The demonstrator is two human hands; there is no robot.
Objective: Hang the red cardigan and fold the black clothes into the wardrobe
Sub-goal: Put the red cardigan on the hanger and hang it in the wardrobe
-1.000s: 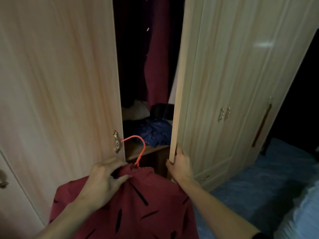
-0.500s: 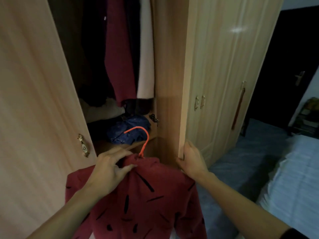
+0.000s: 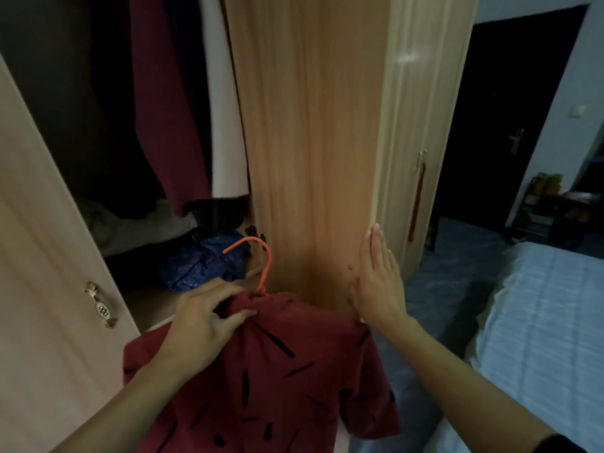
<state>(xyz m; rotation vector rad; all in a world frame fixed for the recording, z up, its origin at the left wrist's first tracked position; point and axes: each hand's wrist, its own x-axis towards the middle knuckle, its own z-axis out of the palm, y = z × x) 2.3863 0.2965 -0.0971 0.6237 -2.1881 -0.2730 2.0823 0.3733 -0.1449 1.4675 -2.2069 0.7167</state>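
- The left grip clenches the collar of the red knit cardigan with black dashes, just below the hook of the thin orange hanger.
- The cardigan hangs from that grip, near and outside the open light-wood wardrobe.
- The right grip is released, with flat fingers pressing the inner face of the wardrobe's open right door.
- Inside, a maroon garment and a cream garment hang above a crumpled dark blue bundle on the shelf.

Single head-worn view, looking forward and down, close to the open wardrobe, bed at right
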